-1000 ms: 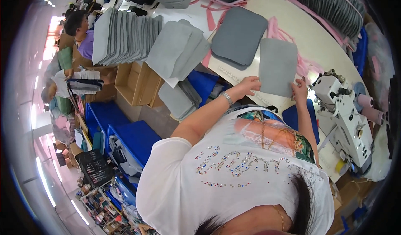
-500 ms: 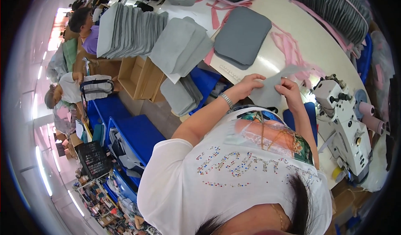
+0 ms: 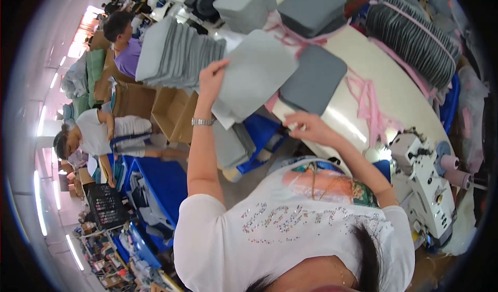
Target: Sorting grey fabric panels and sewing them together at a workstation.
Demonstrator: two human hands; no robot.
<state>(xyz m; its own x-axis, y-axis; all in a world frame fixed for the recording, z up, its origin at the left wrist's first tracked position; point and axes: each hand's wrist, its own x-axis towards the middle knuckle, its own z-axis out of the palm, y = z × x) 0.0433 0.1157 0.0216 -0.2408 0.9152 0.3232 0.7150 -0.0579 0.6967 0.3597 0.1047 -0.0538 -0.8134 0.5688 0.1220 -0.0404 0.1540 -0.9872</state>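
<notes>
My left hand (image 3: 211,82), with a metal watch on its wrist, pinches the edge of a light grey fabric panel (image 3: 259,74) with rounded corners. The panel is held out flat over the pile of light grey panels at the table's left edge and hides most of it. My right hand (image 3: 311,128) hovers in front of the table edge, fingers loosely bent and apart, with nothing visible in them. Just beyond it lies a stack of darker grey panels (image 3: 316,79).
A sewing machine (image 3: 423,183) with pink thread cones (image 3: 456,178) stands at the right. Pink strips (image 3: 368,110) lie on the white table (image 3: 399,79). More panel stacks (image 3: 174,53) stand at the back and left. Cardboard boxes (image 3: 171,110), blue bins and two people are further left.
My left hand has swung left and away from me with a grey panel, over the pile. My right hand has let go of the panel and moved left.
</notes>
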